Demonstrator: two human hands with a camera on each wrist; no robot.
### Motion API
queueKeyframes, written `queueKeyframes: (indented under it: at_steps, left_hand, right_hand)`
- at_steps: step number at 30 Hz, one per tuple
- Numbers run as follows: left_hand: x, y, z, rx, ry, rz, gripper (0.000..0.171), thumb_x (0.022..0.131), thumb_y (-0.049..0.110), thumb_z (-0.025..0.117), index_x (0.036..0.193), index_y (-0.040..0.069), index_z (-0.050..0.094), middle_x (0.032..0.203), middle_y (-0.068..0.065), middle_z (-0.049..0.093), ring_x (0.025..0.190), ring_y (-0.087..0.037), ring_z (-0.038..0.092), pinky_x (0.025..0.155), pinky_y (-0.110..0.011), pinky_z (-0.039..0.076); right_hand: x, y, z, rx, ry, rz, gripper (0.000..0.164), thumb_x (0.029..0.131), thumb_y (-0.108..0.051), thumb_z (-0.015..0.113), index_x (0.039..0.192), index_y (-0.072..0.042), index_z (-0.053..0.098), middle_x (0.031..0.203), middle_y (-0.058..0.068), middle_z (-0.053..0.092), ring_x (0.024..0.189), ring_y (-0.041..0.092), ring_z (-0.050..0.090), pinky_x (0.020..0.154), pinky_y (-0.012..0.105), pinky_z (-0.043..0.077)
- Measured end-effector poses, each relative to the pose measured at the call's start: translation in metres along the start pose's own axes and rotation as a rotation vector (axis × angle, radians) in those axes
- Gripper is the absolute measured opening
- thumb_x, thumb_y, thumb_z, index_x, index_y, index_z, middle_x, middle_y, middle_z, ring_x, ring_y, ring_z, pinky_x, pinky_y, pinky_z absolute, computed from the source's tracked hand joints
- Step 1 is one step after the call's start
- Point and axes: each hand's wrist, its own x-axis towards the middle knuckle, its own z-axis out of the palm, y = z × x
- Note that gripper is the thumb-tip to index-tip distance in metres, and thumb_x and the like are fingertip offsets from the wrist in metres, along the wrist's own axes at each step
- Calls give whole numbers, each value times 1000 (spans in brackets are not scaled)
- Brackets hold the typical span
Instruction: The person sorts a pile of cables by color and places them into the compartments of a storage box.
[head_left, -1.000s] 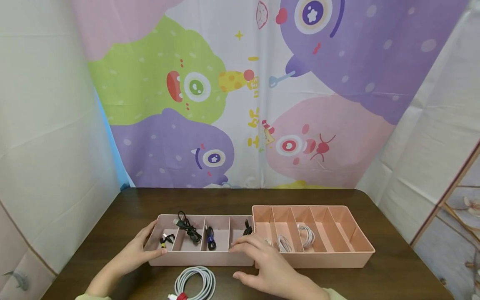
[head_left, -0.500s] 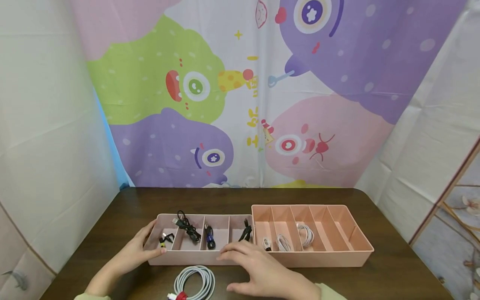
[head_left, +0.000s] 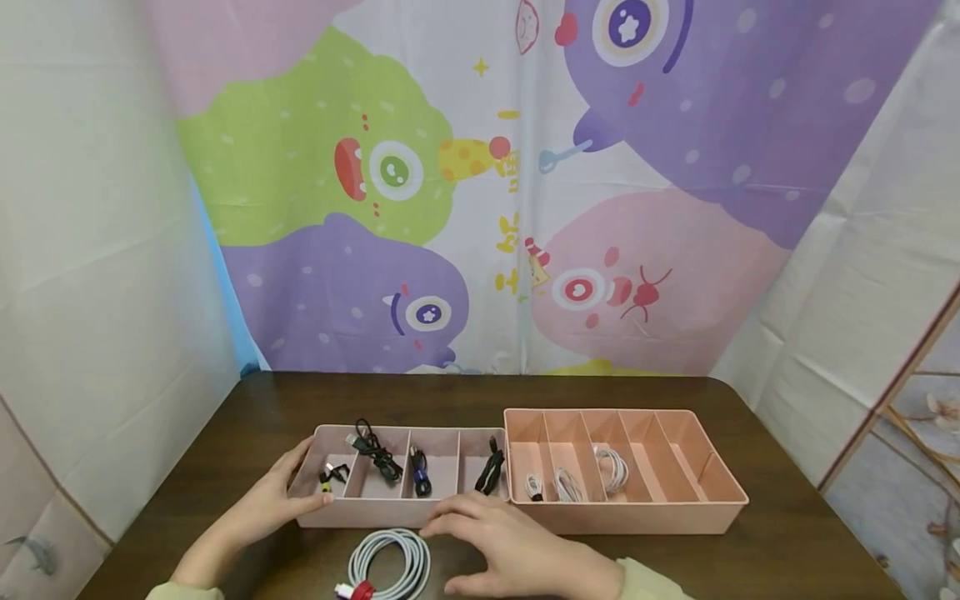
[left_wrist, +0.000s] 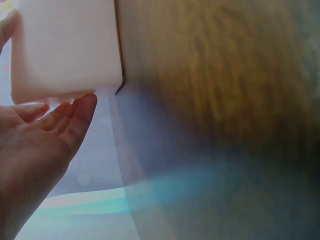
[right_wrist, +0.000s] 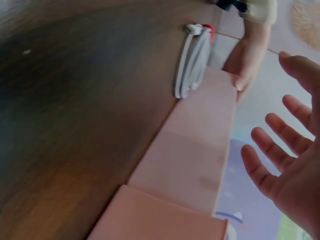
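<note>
My left hand holds the left end of a mauve divided organizer box, its thumb over the front rim and its fingers along the end wall. In the left wrist view, those fingertips lie against the box's end wall. My right hand hovers in front of the box, fingers spread and holding nothing. Just left of it, on the table, lies a coiled light-grey cable with a red strap. In the right wrist view, my right hand appears with its fingers apart.
Black cables and small black adapters sit in the mauve box's compartments. A peach divided box stands against its right end, with white cables in several left compartments. Behind the dark wooden table hangs a cartoon curtain.
My right hand has moved left and slightly down, toward the coiled grey cable, uncovering the black cable in the mauve box's right compartment. My left hand stays put.
</note>
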Motion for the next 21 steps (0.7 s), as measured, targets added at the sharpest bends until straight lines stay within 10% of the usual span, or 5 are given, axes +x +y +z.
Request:
queueKeyframes:
  at_steps: [21]
  left_hand:
    - [0,3,-1,11,-15,-15,96,81,37,71,148,-3,15,148,-34,18,133,-54,22,96,-69,29]
  right_hand:
    - [5,9,26,5,-169,-91,49,88,-46,61,130,-22,52,132,-5,49,121,8,44,100,27,39]
